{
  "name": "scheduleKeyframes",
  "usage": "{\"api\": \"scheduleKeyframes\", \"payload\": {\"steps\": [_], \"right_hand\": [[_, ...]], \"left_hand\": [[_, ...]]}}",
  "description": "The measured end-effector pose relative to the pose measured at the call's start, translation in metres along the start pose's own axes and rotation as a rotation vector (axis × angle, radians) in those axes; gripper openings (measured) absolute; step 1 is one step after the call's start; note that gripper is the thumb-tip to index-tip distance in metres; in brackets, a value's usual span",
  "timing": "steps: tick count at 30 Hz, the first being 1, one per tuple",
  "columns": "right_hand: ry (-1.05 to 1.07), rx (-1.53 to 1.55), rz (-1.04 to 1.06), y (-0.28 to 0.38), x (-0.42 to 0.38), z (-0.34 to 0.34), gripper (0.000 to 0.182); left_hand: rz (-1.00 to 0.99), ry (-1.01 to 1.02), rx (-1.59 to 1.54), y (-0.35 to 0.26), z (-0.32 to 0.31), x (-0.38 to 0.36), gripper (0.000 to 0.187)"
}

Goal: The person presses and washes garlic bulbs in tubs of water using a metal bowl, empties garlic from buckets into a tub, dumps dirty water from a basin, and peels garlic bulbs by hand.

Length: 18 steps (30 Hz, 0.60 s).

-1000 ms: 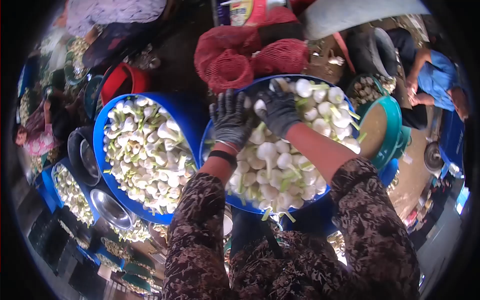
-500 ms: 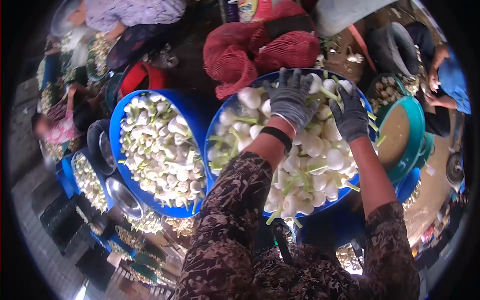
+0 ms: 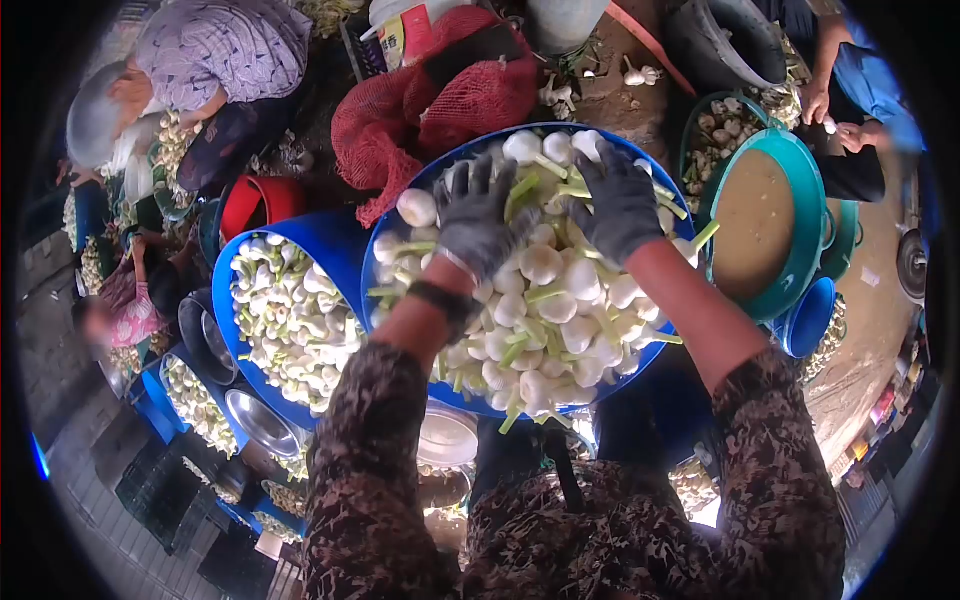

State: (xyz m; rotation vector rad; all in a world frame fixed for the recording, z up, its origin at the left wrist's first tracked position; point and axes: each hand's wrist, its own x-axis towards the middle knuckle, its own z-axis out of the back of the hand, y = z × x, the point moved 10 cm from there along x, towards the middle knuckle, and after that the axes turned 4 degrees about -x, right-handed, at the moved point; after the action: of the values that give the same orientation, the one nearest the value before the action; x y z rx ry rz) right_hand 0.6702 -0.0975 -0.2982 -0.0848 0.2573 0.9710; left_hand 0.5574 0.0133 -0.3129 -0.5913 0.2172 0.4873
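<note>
Peeled white garlic bulbs [image 3: 541,264] with short green stems are heaped to the rim in a large blue tub [image 3: 375,262] in front of me. My left hand [image 3: 480,222], in a dark grey glove, rests on the left part of the heap with its fingers spread. On the far right part lies my right hand [image 3: 622,205], gloved alike, its fingers apart and pointing away from me. Both palms face down on the bulbs, and neither hand grips one that I can see. To the left, a second blue tub [image 3: 345,250] leans with smaller garlic in it.
A red mesh sack [image 3: 375,125] lies beyond the tub. At right stands a green basin [image 3: 808,170] of murky water beside a basket of garlic [image 3: 722,130]. A co-worker's hands [image 3: 840,125] show at far right. Another person [image 3: 225,50] sits at upper left near a red bucket [image 3: 280,195].
The whole view has shifted, so the surroundings sit further left. My left hand has moved left across the heap, away from its middle. My right hand stays on the right part, fingers spread.
</note>
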Motion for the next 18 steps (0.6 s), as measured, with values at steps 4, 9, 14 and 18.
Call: {"api": "scheduleKeyframes", "payload": {"steps": [4, 9, 14, 18], "right_hand": [[-0.113, 0.107, 0.035, -0.031, -0.062, -0.016, 0.058], [-0.167, 0.341, 0.056, -0.042, -0.058, -0.054, 0.052], [-0.107, 0.241, 0.052, -0.048, -0.051, -0.078, 0.049], [-0.045, 0.243, -0.03, -0.057, -0.071, -0.033, 0.044]], "left_hand": [[-0.098, 0.107, 0.015, -0.053, -0.042, -0.078, 0.077], [-0.177, 0.005, -0.042, -0.053, -0.076, -0.082, 0.074], [-0.109, 0.083, 0.033, -0.049, -0.09, -0.069, 0.064], [-0.135, -0.076, 0.007, -0.048, -0.049, -0.061, 0.046]]}}
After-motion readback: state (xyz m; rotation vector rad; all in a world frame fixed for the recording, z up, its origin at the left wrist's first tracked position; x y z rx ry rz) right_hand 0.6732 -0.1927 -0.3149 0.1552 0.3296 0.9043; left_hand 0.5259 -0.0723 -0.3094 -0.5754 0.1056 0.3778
